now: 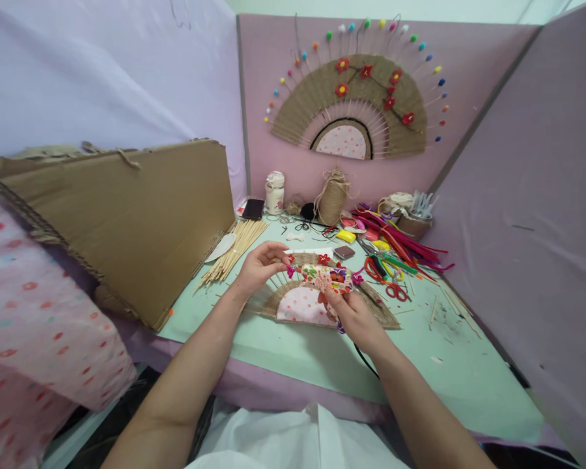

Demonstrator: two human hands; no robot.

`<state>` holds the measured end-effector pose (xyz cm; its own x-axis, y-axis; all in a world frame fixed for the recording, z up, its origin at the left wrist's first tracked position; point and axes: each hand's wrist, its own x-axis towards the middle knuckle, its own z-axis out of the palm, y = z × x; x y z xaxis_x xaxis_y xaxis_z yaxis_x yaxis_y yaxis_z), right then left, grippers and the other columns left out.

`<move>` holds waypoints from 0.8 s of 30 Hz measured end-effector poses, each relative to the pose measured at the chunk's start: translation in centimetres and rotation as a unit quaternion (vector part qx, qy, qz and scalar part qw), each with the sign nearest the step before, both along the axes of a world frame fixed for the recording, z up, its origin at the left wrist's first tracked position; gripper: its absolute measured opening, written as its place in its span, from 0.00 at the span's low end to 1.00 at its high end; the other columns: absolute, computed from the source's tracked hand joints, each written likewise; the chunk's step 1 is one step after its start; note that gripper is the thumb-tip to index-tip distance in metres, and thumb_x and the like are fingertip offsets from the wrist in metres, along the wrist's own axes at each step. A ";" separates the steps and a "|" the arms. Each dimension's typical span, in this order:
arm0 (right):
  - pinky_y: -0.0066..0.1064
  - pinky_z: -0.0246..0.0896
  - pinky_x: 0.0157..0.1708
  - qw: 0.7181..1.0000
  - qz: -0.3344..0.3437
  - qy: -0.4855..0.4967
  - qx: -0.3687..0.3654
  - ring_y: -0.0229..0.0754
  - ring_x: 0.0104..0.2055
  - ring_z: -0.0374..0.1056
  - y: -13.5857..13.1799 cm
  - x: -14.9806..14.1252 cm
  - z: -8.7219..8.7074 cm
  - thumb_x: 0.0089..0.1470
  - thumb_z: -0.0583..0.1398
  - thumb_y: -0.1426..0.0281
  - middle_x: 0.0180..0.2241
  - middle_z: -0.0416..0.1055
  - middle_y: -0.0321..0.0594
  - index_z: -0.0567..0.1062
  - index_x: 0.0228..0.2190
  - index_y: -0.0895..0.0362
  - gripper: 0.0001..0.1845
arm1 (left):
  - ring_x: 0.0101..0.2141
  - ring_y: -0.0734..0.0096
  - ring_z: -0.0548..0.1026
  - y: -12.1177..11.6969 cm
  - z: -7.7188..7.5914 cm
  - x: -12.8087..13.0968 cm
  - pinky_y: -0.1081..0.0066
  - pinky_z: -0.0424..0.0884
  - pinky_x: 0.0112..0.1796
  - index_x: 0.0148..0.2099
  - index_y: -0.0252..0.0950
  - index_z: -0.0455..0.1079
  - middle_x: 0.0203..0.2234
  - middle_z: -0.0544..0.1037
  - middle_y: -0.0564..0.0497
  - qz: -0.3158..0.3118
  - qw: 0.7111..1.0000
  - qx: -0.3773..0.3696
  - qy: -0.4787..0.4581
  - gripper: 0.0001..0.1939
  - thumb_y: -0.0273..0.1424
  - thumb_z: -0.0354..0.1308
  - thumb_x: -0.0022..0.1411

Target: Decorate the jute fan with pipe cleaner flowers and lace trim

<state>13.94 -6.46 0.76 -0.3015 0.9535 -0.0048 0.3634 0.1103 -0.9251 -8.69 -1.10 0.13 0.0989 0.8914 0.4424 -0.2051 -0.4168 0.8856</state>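
Note:
My right hand is wrapped round the handle of a glue gun with a colourful floral covering, its front end pointing left. A black cord runs down from below that hand. Between the fingertips of my left hand is a small magenta pipe-cleaner piece, close to the gun's front end. Beneath both hands lies a half-round burlap fan with a pink dotted centre and red flowers near its upper edge. The hands and glue gun hide part of it.
Bamboo sticks lie beside an upright cardboard sheet on the left. Red scissors and pipe cleaners are at the right. A twine spool and white bottle stand behind; a finished fan hangs above.

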 end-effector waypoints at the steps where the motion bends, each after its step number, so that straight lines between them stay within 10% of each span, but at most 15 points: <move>1: 0.28 0.48 0.23 1.000 0.001 -0.001 0.000 0.36 0.21 0.54 0.0 0.0 0.0 0.53 0.50 0.45 0.18 0.58 0.33 0.72 0.26 0.58 0.29 | 0.27 0.73 0.75 0.0 0.0 0.0 0.72 0.71 0.32 0.40 0.35 0.70 0.24 0.77 0.53 -0.001 1.000 0.000 0.001 0.19 0.29 0.69 0.45; 24: 0.28 0.45 0.21 1.000 0.001 -0.006 0.008 0.35 0.21 0.50 0.3 0.0 -0.6 0.53 0.50 0.46 0.17 0.56 0.33 0.71 0.26 0.58 0.27 | 0.28 0.73 0.75 0.2 -0.2 -0.1 0.69 0.71 0.35 0.41 0.35 0.70 0.25 0.77 0.53 -0.014 1.000 0.012 0.005 0.17 0.28 0.68 0.47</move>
